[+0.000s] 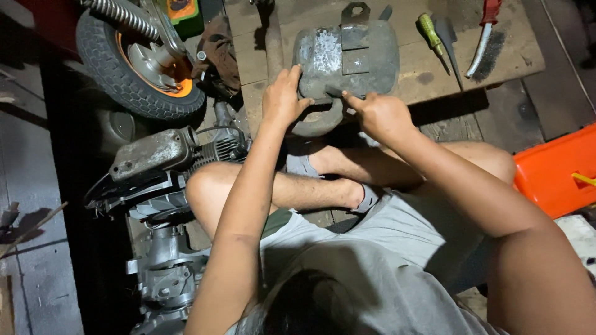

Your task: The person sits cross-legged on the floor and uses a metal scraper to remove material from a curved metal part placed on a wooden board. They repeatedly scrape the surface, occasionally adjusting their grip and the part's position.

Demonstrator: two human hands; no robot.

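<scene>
On the wooden board [428,68], at its near edge, lies a grey metal tank [366,53], dull and scratched, with a flat bracket [354,37] running up its top and a curved pipe [320,122] looping off its near side over the board's edge. Against the tank's near left corner, the left hand [282,99] presses with fingers curled round the rim, gripping it. At the tank's near edge, right of that hand, the right hand [382,115] is closed in a fist round a thin dark tool [336,93] whose tip meets the tank; what kind of tool it is cannot be told. Right of the tank on the board lie a green-handled screwdriver [429,34], a dark blade [448,37] and a red-handled knife [483,37]. Left of the tank, off the board, stands a small wheel [127,68] with an orange hub. Nearer than the tank and to its left, an engine [164,186] lies on the floor beside the person's crossed legs. Far right of the tank sits an orange box [552,170].
</scene>
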